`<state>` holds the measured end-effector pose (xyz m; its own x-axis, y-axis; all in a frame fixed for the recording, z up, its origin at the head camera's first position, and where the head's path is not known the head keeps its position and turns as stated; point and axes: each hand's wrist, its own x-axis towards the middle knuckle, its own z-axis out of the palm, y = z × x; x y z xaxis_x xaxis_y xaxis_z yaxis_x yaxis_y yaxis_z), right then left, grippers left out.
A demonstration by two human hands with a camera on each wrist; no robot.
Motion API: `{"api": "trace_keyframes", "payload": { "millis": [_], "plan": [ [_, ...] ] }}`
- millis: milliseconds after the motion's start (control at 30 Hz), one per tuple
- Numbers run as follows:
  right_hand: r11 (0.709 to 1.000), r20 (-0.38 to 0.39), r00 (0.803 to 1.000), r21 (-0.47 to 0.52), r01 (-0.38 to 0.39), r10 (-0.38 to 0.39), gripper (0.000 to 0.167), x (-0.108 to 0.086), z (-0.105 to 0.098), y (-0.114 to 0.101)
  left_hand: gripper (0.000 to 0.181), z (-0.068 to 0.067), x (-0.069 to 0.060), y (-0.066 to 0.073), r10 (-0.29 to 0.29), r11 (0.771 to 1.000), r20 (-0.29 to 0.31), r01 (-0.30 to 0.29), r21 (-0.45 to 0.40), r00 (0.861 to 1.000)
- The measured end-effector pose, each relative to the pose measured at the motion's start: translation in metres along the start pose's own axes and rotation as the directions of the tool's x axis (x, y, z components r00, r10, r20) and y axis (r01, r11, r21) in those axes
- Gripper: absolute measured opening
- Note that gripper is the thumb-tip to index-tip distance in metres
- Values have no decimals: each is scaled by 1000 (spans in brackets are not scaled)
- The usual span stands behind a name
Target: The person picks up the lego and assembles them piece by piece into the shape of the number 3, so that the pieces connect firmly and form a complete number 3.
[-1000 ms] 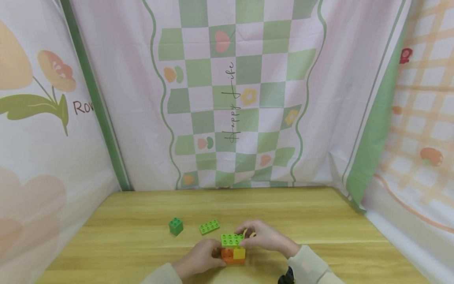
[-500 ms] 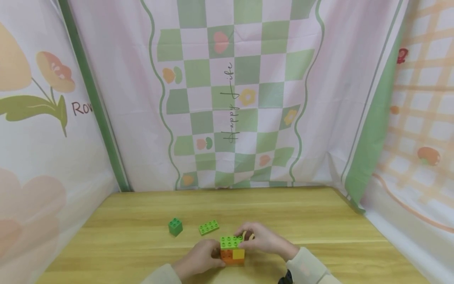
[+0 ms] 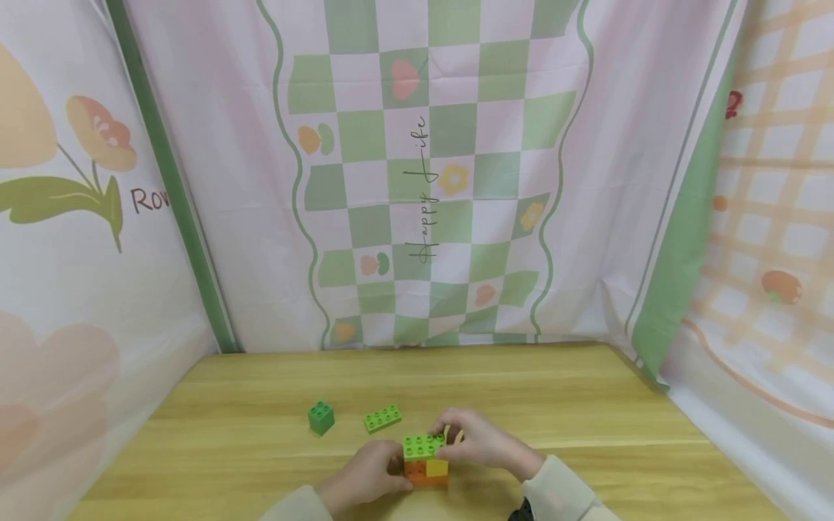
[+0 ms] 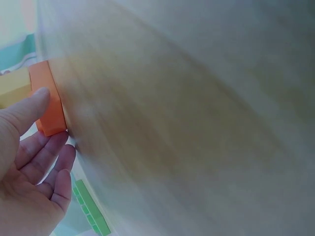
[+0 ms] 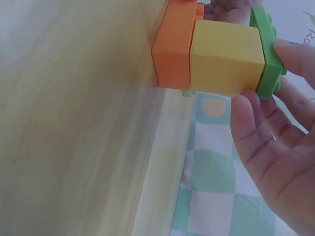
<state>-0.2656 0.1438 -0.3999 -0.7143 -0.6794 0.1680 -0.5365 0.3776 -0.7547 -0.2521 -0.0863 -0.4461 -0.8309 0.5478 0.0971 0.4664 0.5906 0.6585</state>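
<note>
Just in front of the body stands a small stack: an orange brick [image 4: 49, 98] at the bottom on the table, a yellow brick [image 5: 226, 56] on its right part, and a light green studded plate [image 3: 422, 446] on top. My left hand [image 3: 370, 470] pinches the left end of the orange brick, thumb in front and fingers behind. From the right, my right hand [image 3: 481, 440] holds the light green plate between thumb and fingers. In the right wrist view the plate lies against the yellow brick's top; whether it is fully pressed down I cannot tell.
A second light green plate [image 3: 382, 418] lies behind the stack on the wooden table [image 3: 554, 405]. Left of it stands a dark green brick [image 3: 321, 417]. Patterned cloth [image 3: 495, 217] hangs behind the table and along both sides.
The light green plate has gone down slightly over the yellow brick, with my right hand still on it. My left hand has kept its hold on the orange brick.
</note>
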Motion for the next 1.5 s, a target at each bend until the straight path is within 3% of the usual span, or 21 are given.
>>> {"api": "trace_keyframes", "payload": {
  "millis": [533, 1500],
  "plan": [
    [999, -16, 1000, -36, -8, 7, 19, -1, 3, -5, 21, 0, -1, 1, 5, 1000, -12, -5, 14, 1000],
    [998, -16, 999, 55, -37, 38, 32, -6, 3, 11, 25, 1, 1, -1, -9, 1000, -7, 9, 5, 1000]
  ]
}}
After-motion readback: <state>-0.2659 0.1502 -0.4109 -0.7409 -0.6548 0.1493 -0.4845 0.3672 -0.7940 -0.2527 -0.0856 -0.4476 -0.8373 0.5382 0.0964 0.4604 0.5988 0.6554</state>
